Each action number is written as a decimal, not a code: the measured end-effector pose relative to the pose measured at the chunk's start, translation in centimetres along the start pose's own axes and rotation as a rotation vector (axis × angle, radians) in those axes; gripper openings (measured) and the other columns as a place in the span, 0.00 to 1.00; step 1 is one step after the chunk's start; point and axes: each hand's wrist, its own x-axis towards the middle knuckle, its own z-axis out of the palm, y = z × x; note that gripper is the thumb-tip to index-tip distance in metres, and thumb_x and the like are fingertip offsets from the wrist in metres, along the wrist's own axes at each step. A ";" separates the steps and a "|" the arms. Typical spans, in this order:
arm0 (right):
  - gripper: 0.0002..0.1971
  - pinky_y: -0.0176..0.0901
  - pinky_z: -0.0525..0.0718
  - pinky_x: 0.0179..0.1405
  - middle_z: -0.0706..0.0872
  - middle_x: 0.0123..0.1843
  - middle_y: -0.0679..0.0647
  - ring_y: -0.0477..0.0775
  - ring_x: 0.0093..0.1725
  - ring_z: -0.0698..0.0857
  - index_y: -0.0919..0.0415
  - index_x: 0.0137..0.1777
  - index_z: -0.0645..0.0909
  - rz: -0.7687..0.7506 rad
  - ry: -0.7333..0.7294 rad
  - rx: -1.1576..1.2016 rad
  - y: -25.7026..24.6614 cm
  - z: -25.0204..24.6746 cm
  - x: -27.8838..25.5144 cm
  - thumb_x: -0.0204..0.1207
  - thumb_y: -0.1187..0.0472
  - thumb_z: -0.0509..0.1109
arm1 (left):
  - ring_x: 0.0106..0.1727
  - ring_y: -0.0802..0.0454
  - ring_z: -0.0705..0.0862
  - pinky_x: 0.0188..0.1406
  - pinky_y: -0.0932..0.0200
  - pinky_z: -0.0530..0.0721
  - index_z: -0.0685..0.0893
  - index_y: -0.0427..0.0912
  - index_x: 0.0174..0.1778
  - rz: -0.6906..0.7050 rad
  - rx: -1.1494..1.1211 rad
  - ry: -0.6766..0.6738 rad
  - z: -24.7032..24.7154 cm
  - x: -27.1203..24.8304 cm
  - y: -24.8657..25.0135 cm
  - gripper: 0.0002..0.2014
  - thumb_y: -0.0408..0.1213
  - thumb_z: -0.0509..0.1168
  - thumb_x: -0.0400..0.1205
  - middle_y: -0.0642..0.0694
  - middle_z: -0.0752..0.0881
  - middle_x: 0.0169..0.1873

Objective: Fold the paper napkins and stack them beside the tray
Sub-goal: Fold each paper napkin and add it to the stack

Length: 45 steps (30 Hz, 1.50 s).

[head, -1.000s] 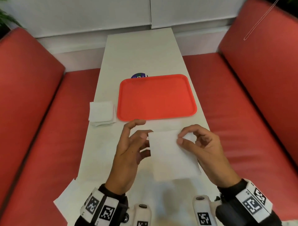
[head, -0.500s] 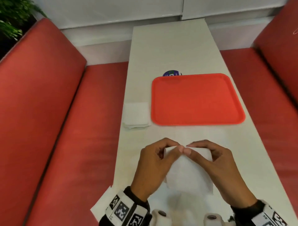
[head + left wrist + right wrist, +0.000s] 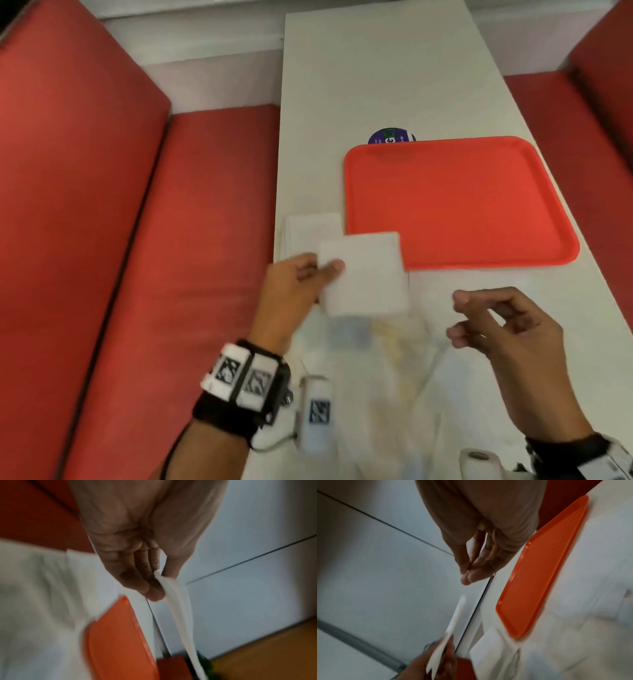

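Observation:
My left hand [image 3: 308, 277] pinches the left edge of a folded white napkin [image 3: 364, 274] between thumb and fingers and holds it above the table, over the near left corner of the red tray [image 3: 479, 205]. The left wrist view shows the same napkin [image 3: 178, 601] edge-on, hanging from the left hand [image 3: 154, 588]. A stack of folded napkins [image 3: 308, 233] lies on the table just left of the tray. My right hand [image 3: 479, 322] hovers to the right with loosely curled fingers and holds nothing; the right wrist view shows that hand [image 3: 471, 569] empty.
The white table [image 3: 376, 68] runs between two red bench seats [image 3: 171, 240]. A round blue sticker [image 3: 390, 135] peeks out behind the tray. In the right wrist view the tray [image 3: 539, 581] and the napkin stack [image 3: 488, 646] appear.
Both hands were pinching the napkin's top fold. Now the right hand has let go and the left hand has carried the folded napkin up and left toward the stack.

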 end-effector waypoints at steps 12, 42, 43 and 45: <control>0.07 0.31 0.89 0.31 0.89 0.47 0.58 0.67 0.40 0.92 0.61 0.45 0.85 0.182 0.279 -0.371 5.2 -9.9 1.8 0.73 0.60 0.80 | 0.54 0.38 0.84 0.48 0.46 0.81 0.77 0.45 0.57 0.072 0.802 0.425 -1.6 9.9 -1.2 0.20 0.51 0.75 0.78 0.43 0.86 0.51; 0.18 0.47 0.74 0.58 0.85 0.61 0.63 0.65 0.67 0.77 0.59 0.73 0.77 0.052 -0.218 -0.815 7.0 -17.2 10.6 0.86 0.55 0.65 | 0.29 0.55 0.74 0.29 0.61 0.75 0.74 0.60 0.50 0.173 0.651 0.240 17.3 -17.4 -8.6 0.14 0.41 0.73 0.79 0.52 0.71 0.27; 0.17 0.50 0.75 0.60 0.85 0.59 0.63 0.66 0.67 0.77 0.60 0.71 0.78 0.049 -0.220 -0.834 6.7 -17.8 10.4 0.88 0.53 0.62 | 0.29 0.55 0.75 0.29 0.61 0.75 0.73 0.60 0.50 0.181 0.653 0.243 17.7 -17.5 -8.6 0.14 0.42 0.73 0.79 0.52 0.71 0.27; 0.17 0.55 0.76 0.55 0.85 0.50 0.62 0.68 0.62 0.79 0.63 0.56 0.79 0.035 -0.234 -0.903 6.4 -18.7 10.1 0.89 0.50 0.55 | 0.30 0.54 0.77 0.30 0.59 0.78 0.73 0.61 0.51 0.193 0.642 0.247 18.4 -17.7 -8.5 0.14 0.42 0.73 0.79 0.51 0.73 0.28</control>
